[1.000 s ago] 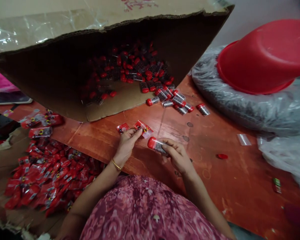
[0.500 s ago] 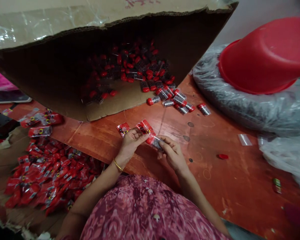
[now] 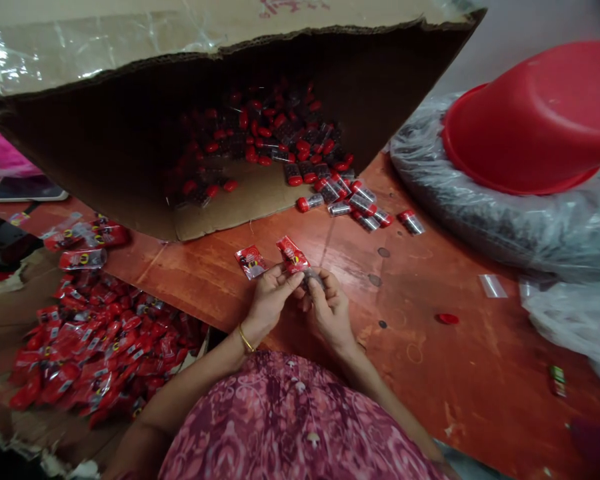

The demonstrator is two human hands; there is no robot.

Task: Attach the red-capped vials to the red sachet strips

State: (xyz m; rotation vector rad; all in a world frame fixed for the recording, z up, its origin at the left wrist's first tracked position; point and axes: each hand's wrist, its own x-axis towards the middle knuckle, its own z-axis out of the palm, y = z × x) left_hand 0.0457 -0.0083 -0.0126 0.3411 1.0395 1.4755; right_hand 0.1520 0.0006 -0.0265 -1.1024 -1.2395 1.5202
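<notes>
Printed red sleeve (image 3: 293, 255) is in the left hand (image 3: 271, 297), thumb and fingers pinched on its near end, just above the table (image 3: 405, 393). Right hand (image 3: 329, 315) is clamped on a clear bottle (image 3: 311, 275) with dark contents, up against the sleeve; can't tell if the bottle's end is inside it. Hands nearly touching.

Handling, my read: sleeve is thin film, light, limp, slick, creases easily; pinch at the mouth edge. Bottle looks stiff, light, smooth; grip the body, clear of the sleeve.

Clock centred on the hands, 12 away from the wearer:
- 9–10: loose red sleeve (image 3: 250, 262) flat on the table, near.
- 12: carton (image 3: 180, 33), open toward the wearer, red-capped bottles (image 3: 280, 137) inside.
- 1–2: more bottles (image 3: 363, 191) spilled out.
- 2: upturned red bucket (image 3: 525, 127), farther off.
- 3: small red disc (image 3: 448, 319).
- 8–9: heap of red packets (image 3: 105, 340), lower left.
</notes>
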